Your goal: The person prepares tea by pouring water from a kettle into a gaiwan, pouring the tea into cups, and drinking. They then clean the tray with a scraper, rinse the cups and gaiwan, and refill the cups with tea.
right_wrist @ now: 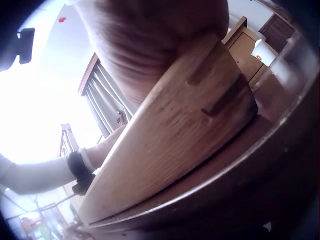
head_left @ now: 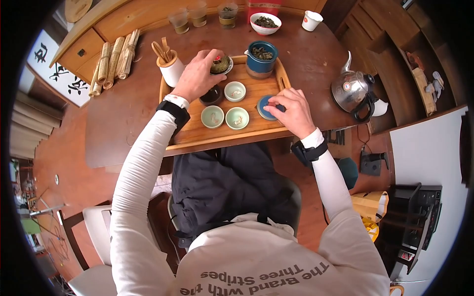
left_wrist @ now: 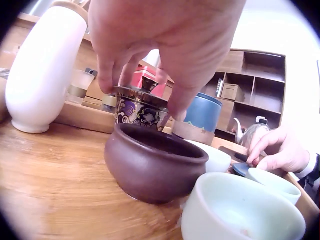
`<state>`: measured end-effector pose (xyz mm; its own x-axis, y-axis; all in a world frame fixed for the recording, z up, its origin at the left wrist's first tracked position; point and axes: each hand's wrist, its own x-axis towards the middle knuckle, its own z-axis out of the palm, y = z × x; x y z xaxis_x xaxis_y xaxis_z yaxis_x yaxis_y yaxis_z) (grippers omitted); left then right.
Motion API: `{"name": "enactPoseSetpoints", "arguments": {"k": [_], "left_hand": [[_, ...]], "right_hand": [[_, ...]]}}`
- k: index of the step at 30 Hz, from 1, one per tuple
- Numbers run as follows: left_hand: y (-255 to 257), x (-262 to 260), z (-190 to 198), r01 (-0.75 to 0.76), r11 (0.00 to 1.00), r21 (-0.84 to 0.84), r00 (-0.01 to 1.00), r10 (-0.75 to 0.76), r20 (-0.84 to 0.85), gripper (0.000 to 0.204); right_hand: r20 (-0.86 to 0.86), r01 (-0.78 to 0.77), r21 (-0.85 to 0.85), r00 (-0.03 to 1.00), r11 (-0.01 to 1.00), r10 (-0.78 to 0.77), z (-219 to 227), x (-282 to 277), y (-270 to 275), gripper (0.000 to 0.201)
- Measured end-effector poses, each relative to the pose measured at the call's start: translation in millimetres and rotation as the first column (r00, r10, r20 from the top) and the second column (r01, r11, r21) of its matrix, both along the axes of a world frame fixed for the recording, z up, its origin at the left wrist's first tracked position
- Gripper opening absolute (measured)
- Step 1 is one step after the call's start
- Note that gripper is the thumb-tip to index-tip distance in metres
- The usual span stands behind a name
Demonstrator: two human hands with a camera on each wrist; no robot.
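My left hand point(head_left: 198, 74) grips a dark patterned gaiwan point(left_wrist: 142, 111) by its rim, its lid on, at the back of the wooden tray point(head_left: 190, 135). Just in front of it sits a small brown clay pot point(left_wrist: 155, 162). On the tray's right side, my right hand point(head_left: 294, 111) pinches the dark knob of a round blue lid point(head_left: 265, 108). Behind that lid, a blue pot point(head_left: 260, 68) stands uncovered, with dark tea leaves showing. Pale green cups point(head_left: 237, 118) stand between the hands. The right wrist view shows mainly the tray's wooden side point(right_wrist: 170, 130), with the right hand above it.
A white tool holder point(head_left: 172, 73) stands by the left forearm. Bamboo rolls point(head_left: 113, 59) lie at left. Behind the tray are a bowl of leaves point(head_left: 265, 24), a paper cup point(head_left: 311, 20) and several clear cups point(head_left: 197, 15). A steel kettle point(head_left: 350, 89) is at right.
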<state>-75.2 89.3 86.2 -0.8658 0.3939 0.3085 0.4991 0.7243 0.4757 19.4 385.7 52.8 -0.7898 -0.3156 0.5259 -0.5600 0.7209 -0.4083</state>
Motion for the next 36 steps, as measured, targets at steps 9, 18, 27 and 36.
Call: {"name": "enactPoseSetpoints", "arguments": {"k": [9, 18, 27, 36], "left_hand": [[-2, 6, -3, -0.034, 0.989, 0.145, 0.999, 0.036, -0.016, 0.06], [-7, -5, -20, 0.0, 0.984, 0.176, 0.998, 0.012, -0.067, 0.057], [-3, -13, -16, 0.042, 0.989, 0.14, 0.993, -0.026, -0.116, 0.055], [-10, -25, -21, 0.014, 0.957, 0.288, 1.0, -0.017, 0.007, 0.014]], "right_hand": [[0.172, 0.279, -0.447, 0.959, 0.85, -0.225, 5, -15, 49, 0.023], [0.144, 0.462, -0.386, 0.885, 0.799, -0.443, -49, 3, 102, 0.022], [0.142, 0.514, -0.375, 0.854, 0.772, -0.5, -47, 5, 97, 0.023], [0.113, 0.508, -0.394, 0.854, 0.765, -0.509, -51, 4, 98, 0.023]]}}
